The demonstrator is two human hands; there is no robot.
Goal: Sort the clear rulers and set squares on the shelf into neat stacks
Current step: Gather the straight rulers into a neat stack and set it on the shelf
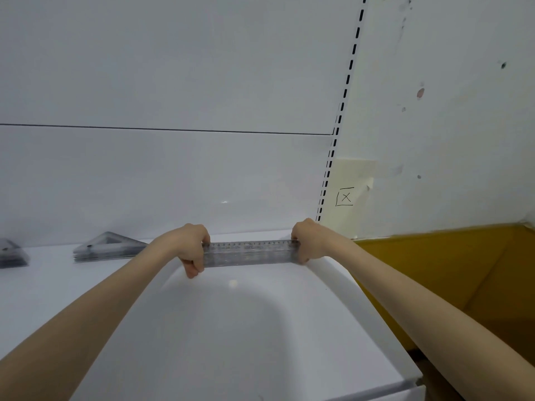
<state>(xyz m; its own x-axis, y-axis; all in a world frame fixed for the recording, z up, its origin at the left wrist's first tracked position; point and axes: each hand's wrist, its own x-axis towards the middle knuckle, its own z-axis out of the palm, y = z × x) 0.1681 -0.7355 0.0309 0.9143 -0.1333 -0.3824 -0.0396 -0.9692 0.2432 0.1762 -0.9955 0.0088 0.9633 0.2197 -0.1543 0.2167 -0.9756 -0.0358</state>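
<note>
Head: clear ruler stack (249, 254), scale on top; L grip (192, 248), R grip (308, 241) hold ends.

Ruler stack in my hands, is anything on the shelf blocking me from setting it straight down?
Nothing visible does. The shelf under the ruler stack is bare; the nearest set square stack lies off to the left.

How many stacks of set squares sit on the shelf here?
2. One stack just left of the left hand; a second stack at the picture's far left edge, partly cut off. More may be out of view.
</note>
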